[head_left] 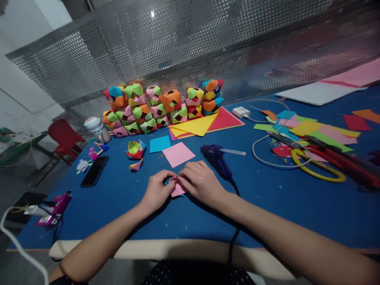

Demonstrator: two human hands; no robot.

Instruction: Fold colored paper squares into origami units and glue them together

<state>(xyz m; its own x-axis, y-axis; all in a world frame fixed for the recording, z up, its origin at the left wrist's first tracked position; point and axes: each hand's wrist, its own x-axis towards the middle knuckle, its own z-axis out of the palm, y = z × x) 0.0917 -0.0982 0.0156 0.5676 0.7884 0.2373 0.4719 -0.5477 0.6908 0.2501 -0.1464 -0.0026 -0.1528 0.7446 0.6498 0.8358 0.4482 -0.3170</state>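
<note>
Pink paper [178, 190], with a bit of blue paper at its edges, lies between my hands near the middle of the blue table. Its left side is pinched by my left hand [158, 189], the fingers bent over it. My right hand [202, 181] presses on its upper right part, thumb and fingers together. Just beyond my hands are a flat pink square [179, 154] and a blue sheet [160, 144]. A small folded piece [135, 165] and a partly built multicoloured paper shape [135, 149] sit to the left. Right of my hands lies a blue glue gun [216, 158].
Stacked paper balls [141, 113] stand at the back beside yellow sheets [196, 126]. A phone [95, 171], a jar [97, 130] and a purple power strip [55, 209] are on the left. Paper scraps [308, 128], a white cable and yellow-handled scissors [317, 171] lie on the right.
</note>
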